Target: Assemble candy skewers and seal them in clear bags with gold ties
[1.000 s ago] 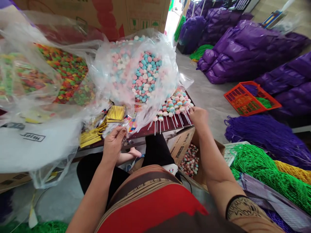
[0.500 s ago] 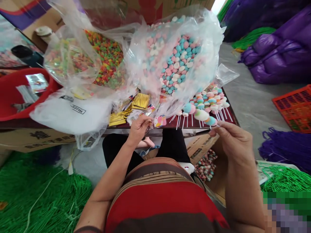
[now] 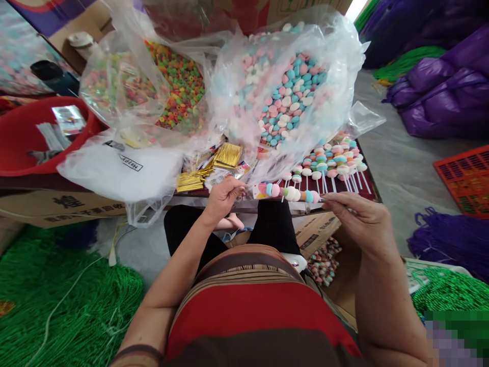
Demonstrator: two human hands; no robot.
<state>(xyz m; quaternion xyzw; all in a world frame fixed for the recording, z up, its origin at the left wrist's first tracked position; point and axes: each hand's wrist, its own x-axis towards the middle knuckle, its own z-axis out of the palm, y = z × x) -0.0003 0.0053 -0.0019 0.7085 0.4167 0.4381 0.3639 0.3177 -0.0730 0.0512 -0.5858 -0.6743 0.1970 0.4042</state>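
Observation:
My left hand (image 3: 226,196) is closed in a pinch on the edge of a small clear plastic bag (image 3: 259,191) with a pink and yellow print. My right hand (image 3: 359,216) pinches the stick end of a candy skewer (image 3: 292,193), threaded with pink, blue, white and green soft pieces. The skewer lies level, its far end at the printed bag; I cannot tell how much of it is inside. Just behind it, several finished candy skewers (image 3: 338,158) lie piled with their white sticks toward me. Gold twist ties (image 3: 228,154) lie in bundles beyond my left hand.
Large clear bags hold pastel candies (image 3: 286,102) and ring-shaped gummies (image 3: 179,81). A red basin (image 3: 86,127) stands at the left, beside a white plastic bag (image 3: 133,168). Below right, a cardboard box (image 3: 346,270) holds loose candies. An orange crate (image 3: 464,178) sits on the floor.
My right hand has brought the candy skewer leftward and level, so its tip meets the printed bag. My left hand keeps its pinch. The view has shifted slightly.

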